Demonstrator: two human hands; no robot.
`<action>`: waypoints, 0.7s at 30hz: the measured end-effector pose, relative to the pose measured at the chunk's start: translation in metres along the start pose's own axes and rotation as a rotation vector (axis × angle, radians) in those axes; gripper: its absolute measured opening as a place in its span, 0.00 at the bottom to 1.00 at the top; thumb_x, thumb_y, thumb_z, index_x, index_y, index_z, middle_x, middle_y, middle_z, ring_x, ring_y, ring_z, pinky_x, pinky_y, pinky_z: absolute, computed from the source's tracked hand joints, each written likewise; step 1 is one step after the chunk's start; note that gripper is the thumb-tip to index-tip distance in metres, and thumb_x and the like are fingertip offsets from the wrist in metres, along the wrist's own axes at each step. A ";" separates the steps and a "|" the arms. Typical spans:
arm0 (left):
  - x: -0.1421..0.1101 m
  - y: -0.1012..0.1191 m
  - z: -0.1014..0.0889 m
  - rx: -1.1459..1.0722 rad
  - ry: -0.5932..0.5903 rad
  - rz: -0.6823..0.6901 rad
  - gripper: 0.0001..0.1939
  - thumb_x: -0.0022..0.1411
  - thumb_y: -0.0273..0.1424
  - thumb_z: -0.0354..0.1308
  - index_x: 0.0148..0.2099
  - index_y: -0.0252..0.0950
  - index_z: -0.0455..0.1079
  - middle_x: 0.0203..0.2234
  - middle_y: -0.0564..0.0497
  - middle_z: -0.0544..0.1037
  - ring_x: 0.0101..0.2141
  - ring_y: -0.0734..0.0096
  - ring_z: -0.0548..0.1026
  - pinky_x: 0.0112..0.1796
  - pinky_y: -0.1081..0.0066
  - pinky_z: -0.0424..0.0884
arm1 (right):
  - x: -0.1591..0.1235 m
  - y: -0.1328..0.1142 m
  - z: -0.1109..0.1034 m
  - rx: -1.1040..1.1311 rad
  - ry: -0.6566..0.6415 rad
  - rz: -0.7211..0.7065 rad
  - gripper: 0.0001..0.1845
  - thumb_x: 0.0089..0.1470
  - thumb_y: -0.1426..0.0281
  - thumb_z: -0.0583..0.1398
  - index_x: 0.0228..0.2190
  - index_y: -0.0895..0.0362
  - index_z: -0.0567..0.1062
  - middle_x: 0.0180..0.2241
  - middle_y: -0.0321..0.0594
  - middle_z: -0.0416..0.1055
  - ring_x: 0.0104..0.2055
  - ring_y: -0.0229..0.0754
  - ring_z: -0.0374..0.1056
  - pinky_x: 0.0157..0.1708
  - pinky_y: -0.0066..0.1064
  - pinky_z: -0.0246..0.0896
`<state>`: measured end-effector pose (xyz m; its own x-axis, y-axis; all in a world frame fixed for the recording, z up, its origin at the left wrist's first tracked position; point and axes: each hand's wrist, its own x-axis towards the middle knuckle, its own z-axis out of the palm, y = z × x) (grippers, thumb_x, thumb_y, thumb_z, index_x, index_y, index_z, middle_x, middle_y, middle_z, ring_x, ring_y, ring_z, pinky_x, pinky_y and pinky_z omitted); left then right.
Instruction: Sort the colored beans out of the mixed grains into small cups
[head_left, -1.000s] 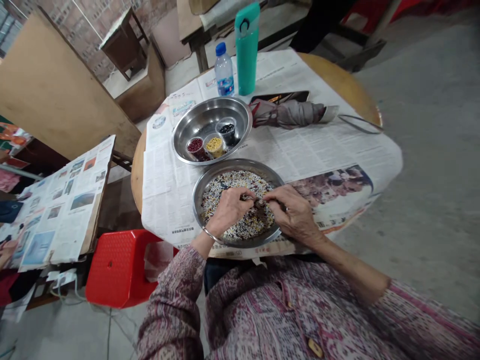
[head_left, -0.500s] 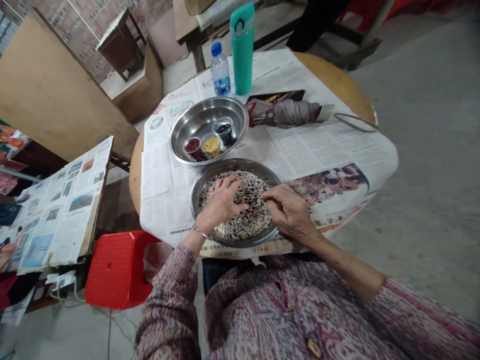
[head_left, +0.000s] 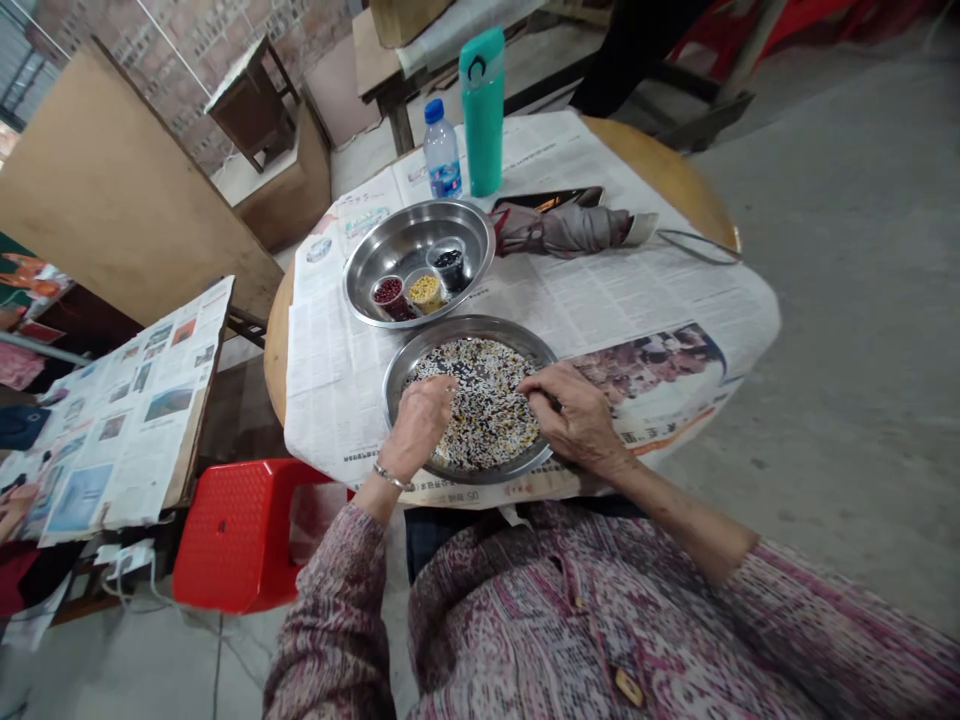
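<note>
A steel pan [head_left: 420, 352] full of mixed white, black and brown beans [head_left: 484, 400] sits at the near edge of a round table. My left hand [head_left: 417, 426] rests on the beans at the pan's left side, fingers curled together with the tips in the beans. My right hand [head_left: 574, 412] lies over the pan's right rim, fingers bent in a pinch at the beans. Behind it a second steel pan [head_left: 390, 240] holds three small cups: red beans [head_left: 388, 293], yellow beans [head_left: 425, 289] and black beans [head_left: 448, 260].
Newspaper [head_left: 637, 290] covers the round table [head_left: 675, 170]. A teal flask [head_left: 481, 110], a water bottle [head_left: 441, 150], a phone [head_left: 547, 199] and a folded umbrella [head_left: 570, 228] lie at the back. A red stool [head_left: 232, 535] stands left, beside a papered side table [head_left: 120, 400].
My left hand slid from the middle of the beans to the pan's left side and curled. The right hand stayed at the right rim. The view shifted slightly.
</note>
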<state>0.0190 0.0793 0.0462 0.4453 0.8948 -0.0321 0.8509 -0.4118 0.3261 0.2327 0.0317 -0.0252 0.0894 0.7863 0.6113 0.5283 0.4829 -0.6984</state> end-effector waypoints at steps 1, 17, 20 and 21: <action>-0.010 -0.002 -0.005 0.014 -0.004 -0.015 0.10 0.70 0.22 0.56 0.47 0.37 0.77 0.39 0.47 0.84 0.41 0.64 0.82 0.51 0.63 0.76 | 0.000 0.001 0.000 0.004 -0.001 0.002 0.10 0.56 0.77 0.57 0.32 0.51 0.76 0.31 0.38 0.78 0.36 0.46 0.73 0.40 0.41 0.70; 0.006 0.023 0.027 -0.010 -0.043 0.182 0.13 0.68 0.22 0.59 0.51 0.38 0.76 0.46 0.47 0.77 0.48 0.63 0.76 0.56 0.61 0.74 | 0.002 0.008 0.003 -0.037 0.015 -0.067 0.10 0.56 0.76 0.57 0.29 0.50 0.75 0.29 0.37 0.76 0.35 0.46 0.73 0.38 0.40 0.69; 0.014 0.019 0.024 -0.035 0.028 0.126 0.12 0.66 0.18 0.58 0.46 0.35 0.77 0.41 0.47 0.80 0.47 0.63 0.78 0.55 0.61 0.74 | 0.003 0.008 0.003 -0.042 0.014 -0.075 0.10 0.56 0.76 0.57 0.29 0.50 0.75 0.28 0.37 0.76 0.34 0.46 0.72 0.38 0.40 0.69; 0.013 0.017 0.021 -0.040 0.050 0.104 0.11 0.65 0.17 0.59 0.45 0.35 0.78 0.40 0.47 0.81 0.47 0.63 0.78 0.56 0.60 0.74 | 0.003 0.008 0.003 -0.041 0.015 -0.078 0.10 0.56 0.76 0.57 0.29 0.50 0.75 0.28 0.37 0.77 0.34 0.46 0.72 0.38 0.40 0.69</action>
<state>0.0449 0.0809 0.0318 0.5151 0.8556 0.0510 0.7888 -0.4965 0.3623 0.2345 0.0395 -0.0304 0.0593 0.7408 0.6691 0.5680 0.5261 -0.6329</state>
